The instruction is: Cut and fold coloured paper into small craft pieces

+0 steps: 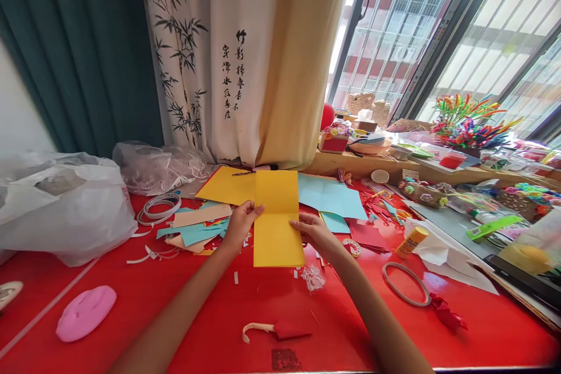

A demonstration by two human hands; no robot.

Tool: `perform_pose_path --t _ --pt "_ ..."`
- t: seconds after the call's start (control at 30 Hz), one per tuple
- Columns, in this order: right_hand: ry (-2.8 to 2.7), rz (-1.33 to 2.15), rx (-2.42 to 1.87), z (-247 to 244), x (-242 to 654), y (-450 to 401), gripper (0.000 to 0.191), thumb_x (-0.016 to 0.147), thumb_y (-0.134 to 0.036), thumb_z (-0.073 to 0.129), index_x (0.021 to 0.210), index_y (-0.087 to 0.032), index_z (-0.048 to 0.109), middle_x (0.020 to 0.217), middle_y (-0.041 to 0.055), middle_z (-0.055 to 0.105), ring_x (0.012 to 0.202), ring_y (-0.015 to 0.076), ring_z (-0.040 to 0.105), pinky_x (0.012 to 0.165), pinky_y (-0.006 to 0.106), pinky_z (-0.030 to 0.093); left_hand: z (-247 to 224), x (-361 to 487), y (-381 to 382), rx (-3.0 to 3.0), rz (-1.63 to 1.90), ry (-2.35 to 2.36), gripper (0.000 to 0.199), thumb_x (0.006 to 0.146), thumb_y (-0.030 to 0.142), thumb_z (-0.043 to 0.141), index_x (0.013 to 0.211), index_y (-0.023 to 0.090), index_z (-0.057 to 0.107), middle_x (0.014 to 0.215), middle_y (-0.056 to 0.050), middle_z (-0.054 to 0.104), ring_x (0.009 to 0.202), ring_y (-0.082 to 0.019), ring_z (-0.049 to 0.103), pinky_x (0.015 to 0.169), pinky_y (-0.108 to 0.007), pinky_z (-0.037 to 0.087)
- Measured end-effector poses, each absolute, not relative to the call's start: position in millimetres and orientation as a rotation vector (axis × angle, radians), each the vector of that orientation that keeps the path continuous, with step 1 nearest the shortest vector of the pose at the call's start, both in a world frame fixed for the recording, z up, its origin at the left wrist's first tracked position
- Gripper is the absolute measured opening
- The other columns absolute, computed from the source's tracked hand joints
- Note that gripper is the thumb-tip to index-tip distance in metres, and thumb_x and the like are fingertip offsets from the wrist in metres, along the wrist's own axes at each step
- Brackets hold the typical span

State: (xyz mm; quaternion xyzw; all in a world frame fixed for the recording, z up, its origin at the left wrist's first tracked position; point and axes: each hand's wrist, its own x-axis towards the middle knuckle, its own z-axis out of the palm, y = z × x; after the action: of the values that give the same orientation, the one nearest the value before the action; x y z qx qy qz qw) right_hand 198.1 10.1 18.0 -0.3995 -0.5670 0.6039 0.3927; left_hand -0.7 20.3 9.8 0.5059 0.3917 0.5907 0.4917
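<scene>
Both hands (241, 225) (319, 235) grasp creased yellow paper (277, 236); a far-right woven basket (517, 205) holds colourful flower-like pieces (529, 189)

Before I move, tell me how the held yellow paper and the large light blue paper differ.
The yellow paper is in the left hand and right hand; the light blue paper lies on the table. The yellow paper looks narrow, the light blue paper wide. Both are plain.

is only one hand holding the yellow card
No, the left hand grips its left edge while the right hand grips its right edge.
</scene>
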Motion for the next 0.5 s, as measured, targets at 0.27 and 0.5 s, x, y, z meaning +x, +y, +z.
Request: perform_pose_path --t 0.27,0.5 --pt "-1.41 1.495 -1.052 17.3 198.2 12.0 0.042 0.067 -0.047 0.063 0.098 -0.018 0.063 0.08 0.0054 0.066 0.057 0.0122 0.055 0.041 0.02 0.033 9.0 5.1 18.1 1.074 1.341 0.796 0.033 0.061 0.035 0.07 0.085 0.017 0.057 0.077 -0.002 0.066 0.07 -0.016 0.062 0.063 -0.025 0.046" --pt "-1.325 1.429 -1.004 19.4 198.8 11.4 0.042 0.065 -0.046 0.065 0.097 -0.018 0.066 0.079 0.005 0.068 0.07 0.0198 0.062 0.056 0.027 0.047 12.4 4.5 16.8 1.151 1.175 0.707 0.047 0.061 0.032 0.071 0.104 0.016 0.061 0.095 -0.009 0.068 0.084 -0.022 0.064 0.072 -0.032 0.048"
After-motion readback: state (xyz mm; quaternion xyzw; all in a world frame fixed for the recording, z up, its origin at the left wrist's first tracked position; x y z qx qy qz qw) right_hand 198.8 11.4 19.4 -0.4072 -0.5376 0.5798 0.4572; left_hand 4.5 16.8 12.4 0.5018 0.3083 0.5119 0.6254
